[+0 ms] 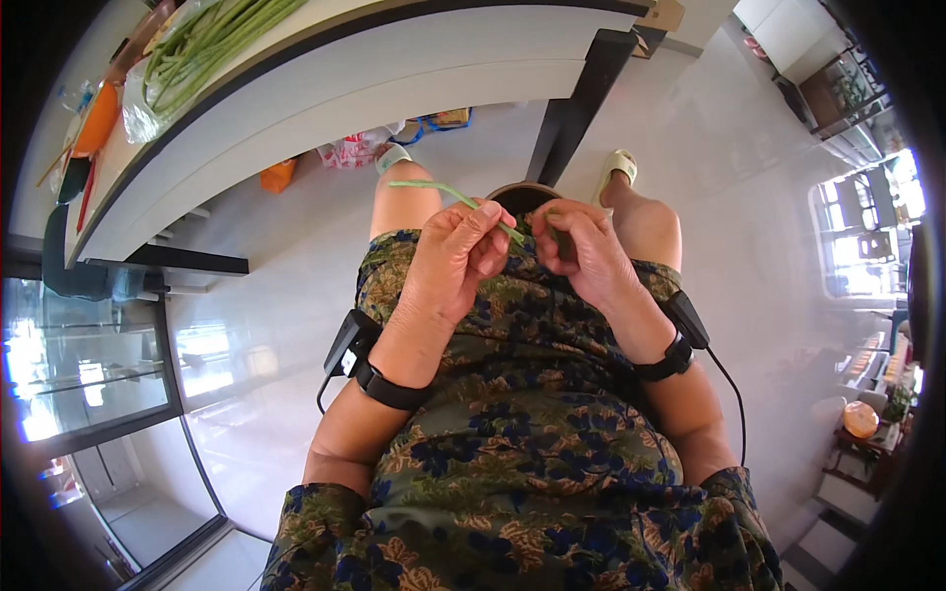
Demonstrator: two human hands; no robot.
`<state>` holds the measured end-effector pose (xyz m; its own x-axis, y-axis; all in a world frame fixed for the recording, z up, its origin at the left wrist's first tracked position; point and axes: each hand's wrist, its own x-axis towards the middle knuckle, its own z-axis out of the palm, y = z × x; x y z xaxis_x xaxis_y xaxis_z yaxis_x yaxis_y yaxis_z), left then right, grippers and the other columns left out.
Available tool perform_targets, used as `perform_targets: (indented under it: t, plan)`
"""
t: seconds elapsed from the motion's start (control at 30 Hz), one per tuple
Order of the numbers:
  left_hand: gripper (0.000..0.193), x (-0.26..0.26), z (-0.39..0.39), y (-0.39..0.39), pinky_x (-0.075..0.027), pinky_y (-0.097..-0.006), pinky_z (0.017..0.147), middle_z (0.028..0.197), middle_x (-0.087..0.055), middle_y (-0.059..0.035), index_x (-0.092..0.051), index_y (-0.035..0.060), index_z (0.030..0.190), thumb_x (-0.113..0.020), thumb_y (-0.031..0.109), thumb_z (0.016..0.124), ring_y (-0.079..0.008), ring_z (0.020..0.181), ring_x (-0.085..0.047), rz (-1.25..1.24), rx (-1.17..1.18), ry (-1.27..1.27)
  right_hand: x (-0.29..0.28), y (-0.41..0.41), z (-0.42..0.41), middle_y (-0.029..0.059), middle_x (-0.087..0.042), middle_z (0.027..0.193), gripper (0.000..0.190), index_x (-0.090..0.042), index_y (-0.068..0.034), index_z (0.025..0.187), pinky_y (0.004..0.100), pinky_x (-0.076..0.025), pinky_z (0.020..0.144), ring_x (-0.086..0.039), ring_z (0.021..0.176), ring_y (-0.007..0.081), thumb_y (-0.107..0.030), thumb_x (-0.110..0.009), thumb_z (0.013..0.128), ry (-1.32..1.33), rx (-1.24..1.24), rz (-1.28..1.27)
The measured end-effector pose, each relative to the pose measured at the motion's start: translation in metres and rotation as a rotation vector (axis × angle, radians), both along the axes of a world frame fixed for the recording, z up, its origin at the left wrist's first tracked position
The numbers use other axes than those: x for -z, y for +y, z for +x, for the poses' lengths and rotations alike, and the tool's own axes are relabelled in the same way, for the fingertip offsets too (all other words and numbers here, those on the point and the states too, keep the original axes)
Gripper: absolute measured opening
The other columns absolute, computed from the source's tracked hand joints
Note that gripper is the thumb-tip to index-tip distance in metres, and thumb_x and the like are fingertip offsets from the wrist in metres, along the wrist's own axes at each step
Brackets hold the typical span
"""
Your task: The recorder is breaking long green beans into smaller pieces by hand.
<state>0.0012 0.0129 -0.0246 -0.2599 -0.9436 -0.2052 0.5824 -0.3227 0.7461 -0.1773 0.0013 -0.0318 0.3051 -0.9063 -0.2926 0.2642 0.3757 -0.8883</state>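
My left hand [462, 255] pinches a green bean pod [443, 190] between thumb and fingers. The pod's long end sticks out to the upper left, and its short end points towards my right hand. My right hand [584, 247] is beside it over my lap, with thumb and index finger together; a small greenish bit seems to be between them, too small to name. Beyond both hands, between my knees, the rim of a dark round container [523, 188] shows; its contents are mostly hidden. A bunch of long green beans [214, 44] lies on a clear plastic bag [144, 111] on the table at the upper left.
The white table [355, 85] with a dark edge stands ahead and to the left, its black leg [576, 103] beyond my knees. An orange object [103, 118] lies on it. Under it are a red-and-white plastic bag [351, 151] and an orange item [277, 176]. A glass-fronted cabinet [96, 369] stands left.
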Motion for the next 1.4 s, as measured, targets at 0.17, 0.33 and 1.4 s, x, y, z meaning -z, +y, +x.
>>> perform_targets:
  t: [0.17,0.33,1.4]
  plan:
    - [0.021,0.004,0.000,-0.001,-0.025,-0.0205,0.044,0.056,-0.045,0.0014,-0.059,0.0014,0.086,-0.055,0.022,0.090,-0.0056,0.044,-0.032,-0.040,0.064,-0.081,-0.015,0.004,0.012,-0.0005,-0.050,0.065,0.024,-0.056,-0.004,0.085,0.0189,-0.035,0.048,-0.046,0.055,0.0064,-0.028,-0.052,0.089,0.016,-0.162,-0.024]
    - [0.020,-0.006,-0.002,-0.004,-0.025,-0.0195,0.045,0.057,-0.045,0.0018,-0.059,0.0014,0.087,-0.057,0.021,0.089,-0.0051,0.046,-0.032,-0.024,-0.052,0.044,0.001,0.003,0.005,-0.0005,-0.045,0.063,0.014,-0.055,-0.004,0.087,0.0195,-0.032,0.046,-0.043,0.055,0.0064,-0.018,-0.055,0.088,-0.328,-0.221,0.040]
    - [0.020,-0.013,-0.011,0.011,-0.032,-0.0186,0.041,0.059,-0.053,-0.0022,-0.059,0.0013,0.080,-0.057,0.019,0.090,-0.0053,0.045,-0.043,-0.195,-0.065,-0.469,-0.009,0.005,0.010,-0.0001,-0.048,0.059,0.019,-0.054,-0.004,0.085,0.0213,-0.033,0.047,-0.045,0.054,0.0064,-0.022,-0.049,0.087,0.038,-0.147,-0.031]
